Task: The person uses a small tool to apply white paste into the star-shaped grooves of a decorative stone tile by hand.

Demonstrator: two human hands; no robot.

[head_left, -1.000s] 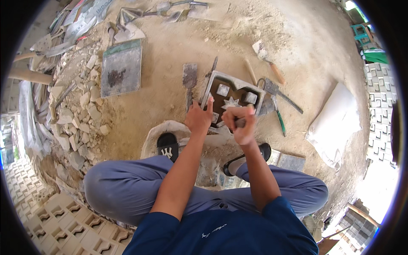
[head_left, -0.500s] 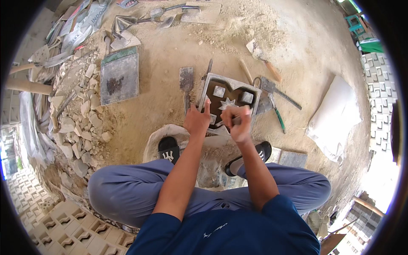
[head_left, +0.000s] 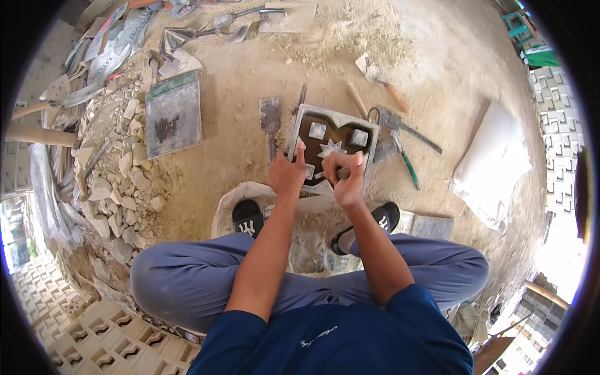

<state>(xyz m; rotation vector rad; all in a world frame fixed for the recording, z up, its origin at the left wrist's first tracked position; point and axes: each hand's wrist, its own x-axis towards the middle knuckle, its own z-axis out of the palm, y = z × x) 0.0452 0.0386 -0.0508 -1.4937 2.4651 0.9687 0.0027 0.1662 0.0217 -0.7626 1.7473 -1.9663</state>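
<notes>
A square grey mould (head_left: 372,128) lies on the ground before me, with pale square blocks (head_left: 317,130) and a star-shaped piece (head_left: 331,148) standing in its dark hollow. My left hand (head_left: 287,176) straddles the mould's left wall, thumb inside and fingers outside, gripping it. Over the lower middle, just below the star, my right hand (head_left: 345,178) is closed around a small tool with a brownish handle (head_left: 343,173). The fist hides the tool's working end, so its kind does not show.
Left of the mould lies a flat scraper (head_left: 270,115); right of it, a green-handled tool (head_left: 409,169) and a wooden-handled trowel (head_left: 395,97). A flat board (head_left: 174,119) and rubble (head_left: 125,181) are farther left. A white sack (head_left: 494,165) lies right. Another person's foot (head_left: 181,9) shows at the top.
My right fist has shifted slightly left and turned, showing more of the handle. The left hand keeps its place on the mould wall. More of the other person shows at the top left.
</notes>
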